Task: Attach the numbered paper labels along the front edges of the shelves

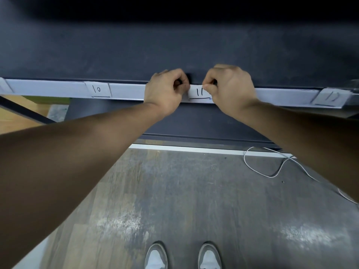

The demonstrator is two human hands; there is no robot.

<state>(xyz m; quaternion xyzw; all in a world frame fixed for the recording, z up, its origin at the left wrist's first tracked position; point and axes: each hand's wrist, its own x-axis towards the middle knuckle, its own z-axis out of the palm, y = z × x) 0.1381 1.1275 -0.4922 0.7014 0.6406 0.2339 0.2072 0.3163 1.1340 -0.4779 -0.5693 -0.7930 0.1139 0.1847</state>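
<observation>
Footwear at the bottom of the view: pair of grey-and-white sneakers, toes toward the shelving, standing on worn grey wood-pattern floor. Thin white cable loops loose on the floor to the right, near the base of the unit.

Both bare forearms reach up and forward to the pale grey metal front edge of the shelf. Left hand: fingers curled, thumb and forefinger pinching the upper left corner of the white paper label marked 11. Right hand: fingers likewise curled, thumb and forefinger pinching the upper right corner. The label lies flat against the edge between the two hands, its top running up under the fingers (whether it is stuck down there, cannot tell; the fingers cover it).

Writing legible: "11" in black marker, underlined. To the left, well apart on the same edge, white paper label marked 10, also underlined, appears fixed and is untouched. To the right, near the end of the shelf, white paper label marked 12, blurred but readable, also in place. No brand names seen.

Progress, as judged: 10 and 12 done; 11 in hand, being seated. The rest of the shelving is mostly out of view, so what remains beyond this label cannot be stated. Behind the edge, dark matt shelf top runs back into shadow.
</observation>
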